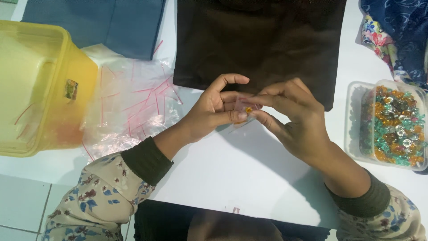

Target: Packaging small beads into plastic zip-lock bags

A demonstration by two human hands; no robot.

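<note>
Both my hands meet over the white table (232, 169), pinching one small clear plastic bag (244, 110) between them. My left hand (213, 108) grips the bag's left side with thumb and fingers. My right hand (292, 117) holds its right side with the fingertips. A small orange bead (248, 109) shows through the bag. Both arms wear floral sleeves with dark cuffs.
A pile of clear zip bags with red strips (133, 105) lies at left, next to a yellow plastic tub (76, 85). A clear container of green, orange and silver beads (394, 125) stands at right. Dark brown cloth (258, 40), blue cloth (111, 22) and patterned fabric (397, 31) lie at the back.
</note>
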